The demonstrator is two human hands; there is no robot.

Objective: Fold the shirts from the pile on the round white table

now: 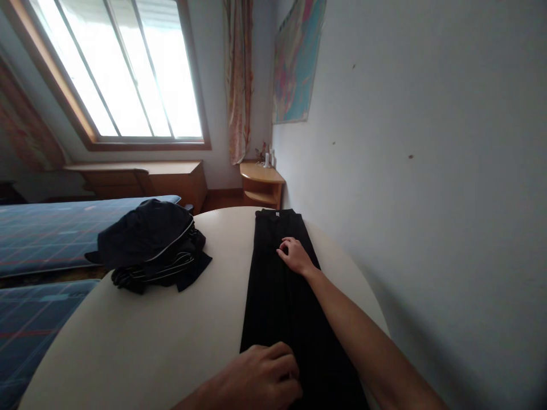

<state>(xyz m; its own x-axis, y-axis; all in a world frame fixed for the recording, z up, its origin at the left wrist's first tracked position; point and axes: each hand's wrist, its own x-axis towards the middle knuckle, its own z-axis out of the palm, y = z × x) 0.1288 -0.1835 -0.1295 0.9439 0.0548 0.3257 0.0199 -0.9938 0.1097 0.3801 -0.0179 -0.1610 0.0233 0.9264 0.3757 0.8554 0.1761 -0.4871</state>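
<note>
A pair of black trousers [276,307] lies lengthwise on the round cream table [205,324], its waistband with a small white label at the far end. Over the upper part of the trousers is my right hand [297,256], fingers loosely bent, with a gap between thumb and forefinger. Close to me, my left hand [260,378] is above the near part of the trousers, its fingers curled in. Whether cloth is caught in those fingers is hidden. To the left rests a heap of dark clothes [154,245] with white piping, at the table's edge.
A white wall [427,228] runs close along the table's right side. Plaid mattresses [64,233] lie at the left. Beyond the table stand a small corner shelf [261,172] and a wooden desk [171,168] under the window [123,68].
</note>
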